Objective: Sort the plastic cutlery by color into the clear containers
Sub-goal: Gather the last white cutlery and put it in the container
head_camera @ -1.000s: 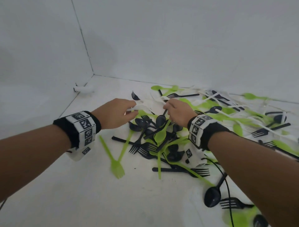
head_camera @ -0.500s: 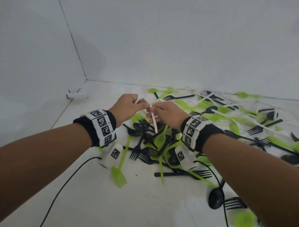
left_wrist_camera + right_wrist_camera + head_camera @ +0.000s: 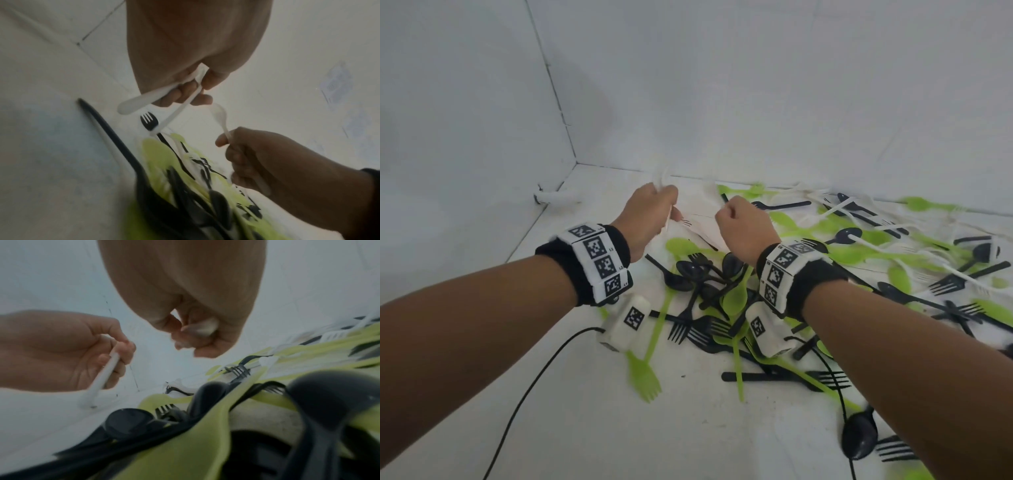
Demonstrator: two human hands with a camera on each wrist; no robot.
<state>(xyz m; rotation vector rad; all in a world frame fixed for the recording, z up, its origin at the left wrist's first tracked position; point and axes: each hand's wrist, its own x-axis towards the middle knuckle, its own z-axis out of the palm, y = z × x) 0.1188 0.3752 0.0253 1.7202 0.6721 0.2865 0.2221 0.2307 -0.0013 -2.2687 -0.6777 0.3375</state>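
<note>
Two white utensils (image 3: 164, 104) sit in the left hand (image 3: 650, 219), their handles crossing under the curled fingers (image 3: 180, 94); one ends in a rounded tip, the other slants down toward a black fork (image 3: 149, 121) lying on the white desk (image 3: 585, 428). That hand is raised above the desk at the left edge of the heap, back upward, with a marker-covered wristband (image 3: 599, 260) behind it. Just right of it, the right hand (image 3: 743, 226) is closed in a fist around one white spoon (image 3: 221, 116), whose bowl points up toward the left hand. Both hands are near each other but apart. Below and to the right spreads the cutlery pile (image 3: 825, 274): green, black and white forks and spoons tangled together, too many and too overlapped to count. One green fork (image 3: 645, 373) lies apart at the pile's near left side.
</note>
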